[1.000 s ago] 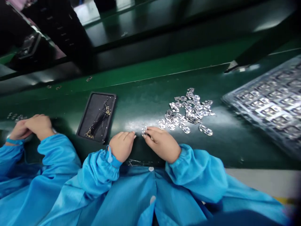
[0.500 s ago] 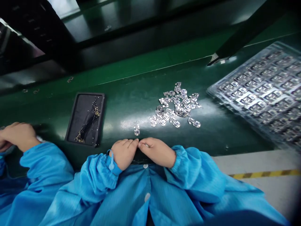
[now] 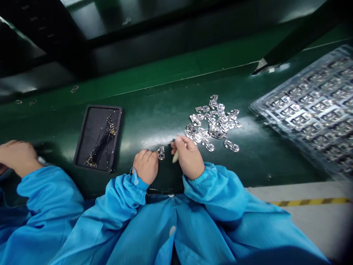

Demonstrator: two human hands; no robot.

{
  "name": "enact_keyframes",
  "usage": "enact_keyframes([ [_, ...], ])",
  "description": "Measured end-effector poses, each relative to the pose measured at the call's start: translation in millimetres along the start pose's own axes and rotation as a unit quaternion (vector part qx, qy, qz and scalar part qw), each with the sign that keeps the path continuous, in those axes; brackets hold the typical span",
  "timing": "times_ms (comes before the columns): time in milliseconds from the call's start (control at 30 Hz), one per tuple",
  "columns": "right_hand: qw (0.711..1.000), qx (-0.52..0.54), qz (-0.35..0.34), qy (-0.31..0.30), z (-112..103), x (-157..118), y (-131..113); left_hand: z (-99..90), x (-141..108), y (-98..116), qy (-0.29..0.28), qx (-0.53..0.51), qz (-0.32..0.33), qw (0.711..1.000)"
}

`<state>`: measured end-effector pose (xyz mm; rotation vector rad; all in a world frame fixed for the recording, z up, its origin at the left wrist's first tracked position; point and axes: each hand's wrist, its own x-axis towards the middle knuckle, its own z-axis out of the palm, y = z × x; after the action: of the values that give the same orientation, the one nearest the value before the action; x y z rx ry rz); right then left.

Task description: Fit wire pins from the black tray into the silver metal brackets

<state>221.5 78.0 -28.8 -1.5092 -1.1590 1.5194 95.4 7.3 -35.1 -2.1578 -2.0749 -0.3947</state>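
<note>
My left hand [image 3: 146, 166] is closed with its fingers curled, its fingertips at the left edge of a small circuit board [image 3: 161, 153] lying on the green table. Whatever its fingers pinch, if anything, is hidden. Just right of that board, my right hand [image 3: 191, 157] is closed around a pale, tapered thing [image 3: 175, 157] whose blunt end sticks out below the thumb; its kind is unclear. Beyond my right hand lies a loose pile of similar circuit boards [image 3: 219, 121]. A black tray [image 3: 92, 121] to the left holds thin black wires [image 3: 102, 145] with gold-coloured ends.
Stacked clear plastic trays [image 3: 275, 117] filled with circuit boards stand at the right. Another person's hand [image 3: 19, 156] and blue sleeve are at the far left. A dark slanted post [image 3: 292, 38] meets the table at the back right. Several small parts lie at the back left.
My hands were together in front of the single board and have parted. The right moved up and right, showing the pale thing; the left moved up to the board's left edge.
</note>
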Motion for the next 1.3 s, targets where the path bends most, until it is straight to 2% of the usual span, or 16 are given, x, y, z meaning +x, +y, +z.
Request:
enact_keyframes([
  [133,0.975,-0.057,-0.202,0.066,4.7,-0.4,6.8,-0.8,1.8,0.4,-0.020,0.008,-0.004,1.000],
  [200,0.960,-0.066,-0.263,0.067,6.9,-1.4,12.0,-1.1,1.8,0.1,-0.023,0.004,-0.001,1.000],
  [267,0.953,-0.075,-0.289,0.054,8.4,-1.9,16.9,-0.8,1.7,-0.6,-0.023,-0.001,0.004,1.000],
  [567,0.926,-0.171,-0.335,0.040,7.5,-3.5,13.0,-1.6,3.1,-0.3,-0.057,0.000,-0.002,0.998],
  [833,0.950,-0.107,-0.289,0.058,9.3,-1.4,22.3,-2.1,5.7,-0.4,-0.066,-0.004,-0.009,0.998],
  [1300,0.942,-0.118,-0.310,0.052,9.1,-2.3,19.5,-2.8,5.8,-1.0,-0.051,-0.004,0.001,0.999],
])
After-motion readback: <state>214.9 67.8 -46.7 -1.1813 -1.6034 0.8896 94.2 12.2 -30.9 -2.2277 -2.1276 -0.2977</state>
